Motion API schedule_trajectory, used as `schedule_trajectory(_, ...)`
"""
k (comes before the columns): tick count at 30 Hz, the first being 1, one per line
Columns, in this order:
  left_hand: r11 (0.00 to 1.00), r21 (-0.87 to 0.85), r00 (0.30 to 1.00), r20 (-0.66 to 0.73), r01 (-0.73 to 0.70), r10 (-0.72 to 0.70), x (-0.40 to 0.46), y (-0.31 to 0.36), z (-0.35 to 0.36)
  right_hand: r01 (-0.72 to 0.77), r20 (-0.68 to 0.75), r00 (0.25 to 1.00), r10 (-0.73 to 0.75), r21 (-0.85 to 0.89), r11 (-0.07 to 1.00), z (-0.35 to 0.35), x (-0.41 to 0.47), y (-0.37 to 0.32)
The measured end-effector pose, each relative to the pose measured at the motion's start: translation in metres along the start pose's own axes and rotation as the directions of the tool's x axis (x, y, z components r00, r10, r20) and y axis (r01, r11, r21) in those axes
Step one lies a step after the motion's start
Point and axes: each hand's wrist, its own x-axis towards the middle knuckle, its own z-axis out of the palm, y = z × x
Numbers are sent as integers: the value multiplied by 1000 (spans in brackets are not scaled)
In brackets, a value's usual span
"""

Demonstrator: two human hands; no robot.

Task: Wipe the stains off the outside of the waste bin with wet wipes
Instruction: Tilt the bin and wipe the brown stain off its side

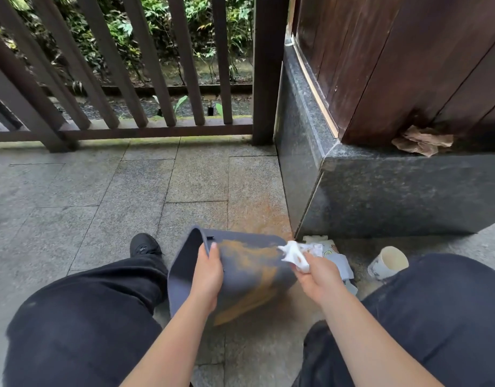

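A grey-blue waste bin [249, 263] lies tipped on its side between my knees, mouth toward the left. Orange-brown stains streak its upward-facing outer wall. My left hand [208, 272] grips the bin at its rim, thumb on the outside wall, fingers hidden inside. My right hand [314, 276] holds a crumpled white wet wipe [295, 254] at the bin's right end, near its base. The wipe carries a small brown smear.
A wet wipes pack and white scraps [334, 254] lie on the stone floor right of the bin, beside a tipped paper cup [388, 262]. A dark granite plinth [380, 191] stands close behind, crumpled brown paper [422, 141] on it. A wooden railing [145, 79] runs across the back.
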Motion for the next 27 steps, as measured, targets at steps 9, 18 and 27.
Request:
schedule_trajectory(9, 989, 122, 996, -20, -82, 85, -15, 16, 11, 114, 5, 993, -119, -317, 942, 7, -1, -14)
schedule_trajectory(18, 956, 236, 983, -23, -174, 184, -5, -2, -9, 176, 40, 916, -399, -934, 311, -9, 41, 17)
schedule_trajectory(27, 943, 238, 972, 10, -231, 235, 6, -10, -13, 295, 242, 916, -321, -947, 129, 0, 77, 51)
